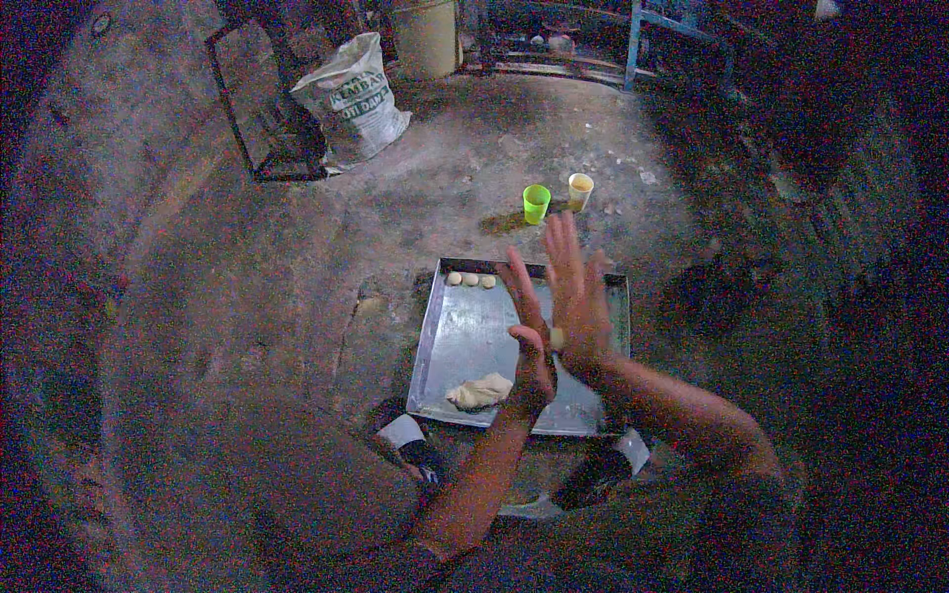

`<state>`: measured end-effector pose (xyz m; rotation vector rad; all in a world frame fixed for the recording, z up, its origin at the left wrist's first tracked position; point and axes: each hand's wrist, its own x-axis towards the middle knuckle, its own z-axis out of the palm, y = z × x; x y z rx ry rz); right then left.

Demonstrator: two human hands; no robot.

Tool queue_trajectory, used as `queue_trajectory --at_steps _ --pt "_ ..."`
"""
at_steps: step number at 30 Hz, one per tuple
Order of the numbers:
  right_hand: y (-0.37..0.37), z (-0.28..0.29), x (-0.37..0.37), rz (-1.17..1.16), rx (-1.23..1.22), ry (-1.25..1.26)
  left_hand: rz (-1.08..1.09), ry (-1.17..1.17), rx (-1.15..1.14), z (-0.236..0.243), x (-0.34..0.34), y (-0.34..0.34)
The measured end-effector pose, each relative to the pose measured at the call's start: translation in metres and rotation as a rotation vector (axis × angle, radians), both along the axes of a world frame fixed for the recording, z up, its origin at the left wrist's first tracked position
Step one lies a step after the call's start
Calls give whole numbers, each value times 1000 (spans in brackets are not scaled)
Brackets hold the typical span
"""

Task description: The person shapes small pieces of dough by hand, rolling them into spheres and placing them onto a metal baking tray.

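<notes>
Over a shallow metal tray (423,358), a small pale dough ball (558,339) sits between my two palms. My left hand (532,356) is raised on one side of it with the fingers stretched out. Facing it is my right hand (578,296), its fingers long and upright, slightly blurred. The ball is held by the palms, not by curled fingers. A larger lump of dough (479,392) lies near the tray's front edge, just left of my left wrist. Three small dough balls (472,280) stand in a row in the far left corner.
Beyond the tray stand a green cup (536,203) and a pale cup (580,191). A white sack (358,104) leans beside a dark rectangular frame (259,104) at the far left. Behind are a pale bucket (427,38) and a blue wooden leg (634,44). My feet flank the tray's front.
</notes>
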<state>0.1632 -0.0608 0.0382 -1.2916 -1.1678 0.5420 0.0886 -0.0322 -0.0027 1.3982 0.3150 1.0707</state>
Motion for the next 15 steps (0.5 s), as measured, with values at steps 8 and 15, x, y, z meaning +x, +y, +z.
queue_trajectory --at_steps 8,15 --pt "-8 -9 -25 57 4 43 -59 -191 -284 2 -4 6" --pt "9 52 -2 -100 141 184 -644 -922 -958 16 5 -12"
